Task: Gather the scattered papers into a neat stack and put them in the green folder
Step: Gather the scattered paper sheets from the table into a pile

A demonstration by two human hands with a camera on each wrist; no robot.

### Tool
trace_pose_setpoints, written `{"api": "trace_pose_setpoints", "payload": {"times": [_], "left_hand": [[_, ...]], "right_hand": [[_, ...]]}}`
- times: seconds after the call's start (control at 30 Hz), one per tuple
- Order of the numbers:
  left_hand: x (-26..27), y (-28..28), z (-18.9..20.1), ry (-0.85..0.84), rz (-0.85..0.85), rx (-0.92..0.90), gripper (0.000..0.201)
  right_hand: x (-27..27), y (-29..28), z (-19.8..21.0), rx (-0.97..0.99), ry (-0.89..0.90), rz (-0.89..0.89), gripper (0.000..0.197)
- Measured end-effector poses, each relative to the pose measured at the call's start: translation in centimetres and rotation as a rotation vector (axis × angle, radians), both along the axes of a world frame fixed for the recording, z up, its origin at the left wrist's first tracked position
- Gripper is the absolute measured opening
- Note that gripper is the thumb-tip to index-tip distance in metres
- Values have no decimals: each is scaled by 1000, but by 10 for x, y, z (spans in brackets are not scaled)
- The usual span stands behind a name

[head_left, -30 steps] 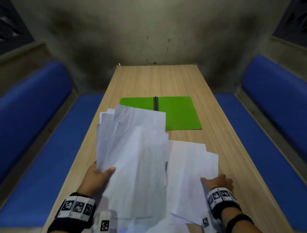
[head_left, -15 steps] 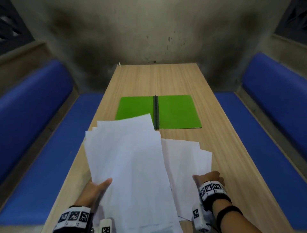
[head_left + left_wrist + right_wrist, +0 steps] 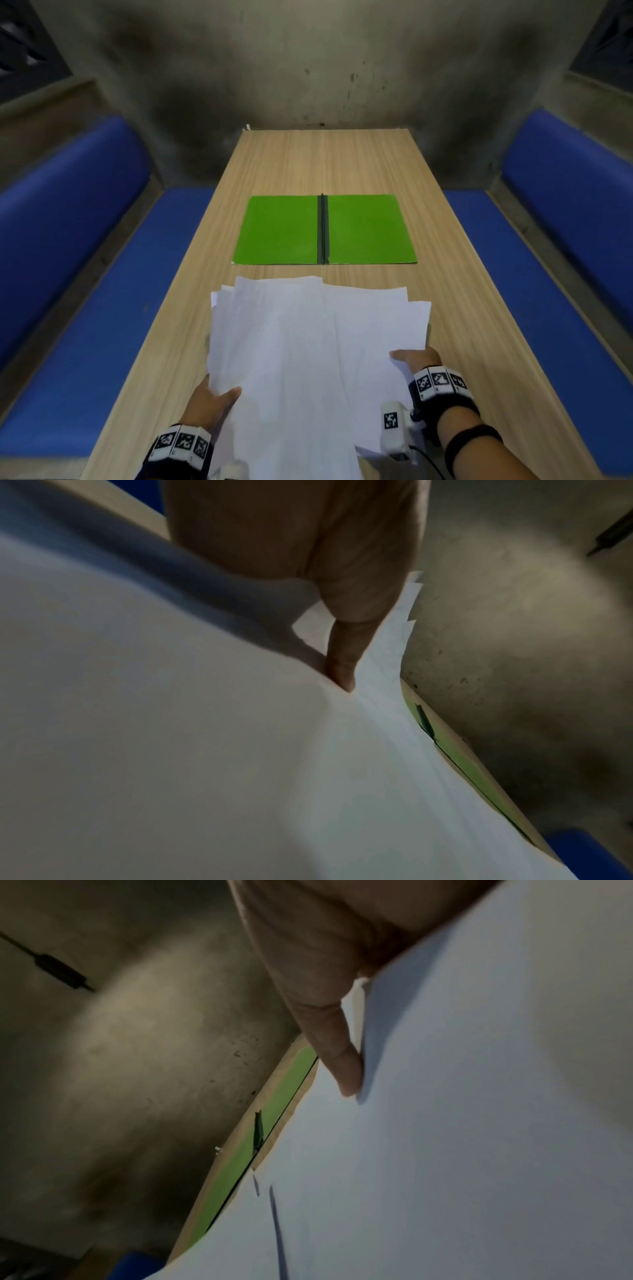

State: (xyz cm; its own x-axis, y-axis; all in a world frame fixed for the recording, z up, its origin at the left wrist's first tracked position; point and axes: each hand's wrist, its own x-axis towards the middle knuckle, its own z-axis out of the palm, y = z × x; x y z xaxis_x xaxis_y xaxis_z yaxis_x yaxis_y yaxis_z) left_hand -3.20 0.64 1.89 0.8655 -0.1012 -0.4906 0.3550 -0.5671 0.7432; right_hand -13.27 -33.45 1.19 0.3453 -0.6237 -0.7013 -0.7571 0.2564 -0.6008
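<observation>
Papers (image 3: 308, 346) fanned, unsquared, near green folder (image 3: 370, 229); left hand (image 3: 209, 404) and right hand (image 3: 416, 359) each pinch an edge; gathering step, next square edges

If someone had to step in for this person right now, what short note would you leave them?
Left hand: grips the near-left edge of the loose white paper sheets, thumb on top.
Right hand: holds the sheets' right edge, thumb on top.
The sheets are gathered into one rough pile, edges fanned and uneven, on the light wooden table.
The open green folder lies flat beyond the pile, nothing in it.
Done: gathering.
Left: square the edges, lay the stack in the folder.
</observation>
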Motion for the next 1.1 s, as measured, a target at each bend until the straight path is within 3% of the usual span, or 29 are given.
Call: {"api": "trace_pose_setpoints", "payload": {"times": [0.2,0.3,0.47,0.57,0.63,0.73,0.83,1.0,1.1], "left_hand": [[4,-5,-7,-58,-55,59,99],[2,-7,-7,-43,-44,67,78],[5,-7,-13,-33,-49,83,64],[8,-5,-18,-29,-43,142,48],[9,-5,-20,-26,-46,165,43],[9,-5,-18,-22,-57,163,42],[10,-7,-18,-30,-81,165,40],[7,-12,-11,-36,-73,141,41],[8,-13,-7,-17,-60,61,54]], "right_hand": [[6,7,10,80,13,60,37],[9,10,4,81,39,48,42],[17,10,-18,-6,60,76,74],[18,13,-7,51,11,-18,59],[13,14,0,83,8,50,47],[5,15,21,-155,65,150,38],[-3,3,45,-418,15,139,30],[-16,-46,111,-602,-300,-115,32],[-24,-68,140,-425,-605,-219,32]]}}
